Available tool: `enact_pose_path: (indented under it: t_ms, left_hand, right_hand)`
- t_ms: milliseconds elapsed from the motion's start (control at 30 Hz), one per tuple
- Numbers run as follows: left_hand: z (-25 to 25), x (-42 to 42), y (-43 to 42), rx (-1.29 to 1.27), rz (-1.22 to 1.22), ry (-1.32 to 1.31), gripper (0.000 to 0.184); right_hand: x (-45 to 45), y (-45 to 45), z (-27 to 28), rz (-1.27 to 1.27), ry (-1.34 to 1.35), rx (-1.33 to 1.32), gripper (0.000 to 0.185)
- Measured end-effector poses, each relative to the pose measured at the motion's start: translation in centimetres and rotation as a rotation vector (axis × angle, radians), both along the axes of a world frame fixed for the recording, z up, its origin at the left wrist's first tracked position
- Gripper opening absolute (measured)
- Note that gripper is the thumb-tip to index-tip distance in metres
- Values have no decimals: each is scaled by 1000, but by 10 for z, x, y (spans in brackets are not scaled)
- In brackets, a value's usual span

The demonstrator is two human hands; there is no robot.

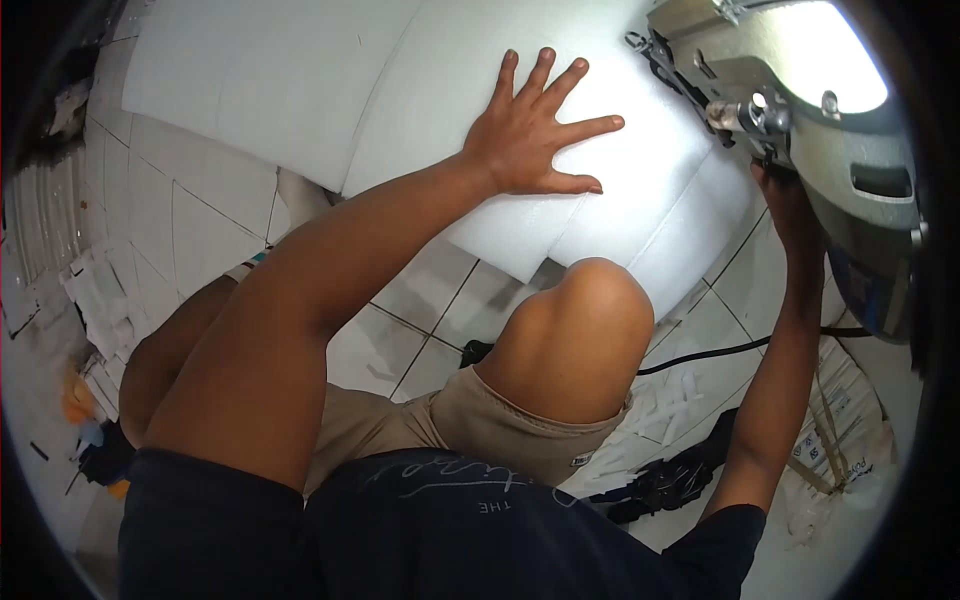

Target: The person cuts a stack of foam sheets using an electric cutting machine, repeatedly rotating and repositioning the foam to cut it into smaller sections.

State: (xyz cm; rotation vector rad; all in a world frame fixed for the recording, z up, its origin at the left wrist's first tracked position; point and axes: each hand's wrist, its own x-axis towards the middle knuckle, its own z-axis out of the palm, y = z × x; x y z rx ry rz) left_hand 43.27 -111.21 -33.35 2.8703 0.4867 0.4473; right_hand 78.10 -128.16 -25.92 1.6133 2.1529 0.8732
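Note:
White foam-like sheet material [440, 90] spreads across the upper middle, with seams or folds on it. My left hand [530, 130] lies flat on this sheet, palm down and fingers spread, holding nothing. At the upper right stands a metal machine [790, 130] with a bright lit surface and a lever-like part. My right hand [775, 185] reaches to the underside of the machine, beside the sheet's right edge. Its fingers are mostly hidden behind the machine, so what they touch cannot be made out.
A black cable [700, 355] runs below the sheet to the machine. White scraps and a dark object [670, 485] lie on the tiled floor [430, 365]. A printed sack [835, 450] is at the lower right. Assorted items lie along the left edge.

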Motion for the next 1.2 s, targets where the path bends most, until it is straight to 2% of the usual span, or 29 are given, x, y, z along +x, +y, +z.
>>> enact_pose_path:
  t_ms: [33,133,167,200,267,300,333,400,433,500,633,700,733,800,833,900,967,1000,1033,1100,1133,1200]
  left_hand:
    - [0,-1,0,4,-1,-2,80]
    - [2,0,-1,26,6,10,82]
    - [1,0,-1,32,11,23,83]
    - [3,0,-1,41,11,36,83]
    - [5,1,-1,59,5,52,84]
    - [5,1,-1,59,15,57,83]
    - [5,2,-1,56,27,59,83]
    - [3,1,-2,57,38,59,83]
    - [2,1,-3,71,44,64,83]
    - [3,1,-1,84,42,78,82]
    - [2,3,-1,76,33,44,83]
    - [1,3,0,81,32,51,84]
    - [1,3,0,84,26,53,84]
    - [-4,4,0,114,20,75,83]
    - [-3,4,0,110,12,82,83]
    - [-3,3,1,123,1,83,82]
    - [-10,4,5,123,-22,50,81]
    - [-11,3,6,121,-25,54,83]
    - [-12,2,7,124,-51,49,83]
    - [-15,2,8,118,-43,44,81]
    - [-18,2,9,119,-70,35,81]
    - [-25,0,8,116,-62,2,78]
  right_hand:
    - [1,2,-1,-1,-2,4,11]
    - [-6,9,6,-4,545,10,10]
    - [-10,10,17,126,-389,28,13]
    - [-17,8,17,114,-389,33,13]
    - [-21,11,14,-258,681,-93,20]
    - [-20,13,15,-40,562,18,23]
    - [-13,12,13,-49,550,24,23]
    - [-12,10,12,5,219,4,26]
    - [-16,10,14,-2,212,-5,26]
    - [-24,11,23,-148,530,72,27]
    - [-28,7,13,-332,390,80,31]
    - [-49,11,26,-663,501,-33,40]
    - [-62,11,31,-698,494,-32,40]
    - [-85,7,37,-945,507,152,46]
    - [-96,-1,34,-978,498,155,46]
    - [-128,-29,25,-406,491,728,50]
    - [-179,-73,6,-575,882,791,60]
    - [-204,-95,-4,-714,1071,782,60]
    - [-222,-121,-24,-842,1440,804,62]
    - [-261,-155,-52,-928,1984,866,73]
    - [-279,-163,-61,-939,1971,898,73]
    - [-311,-166,-75,-972,2188,967,81]
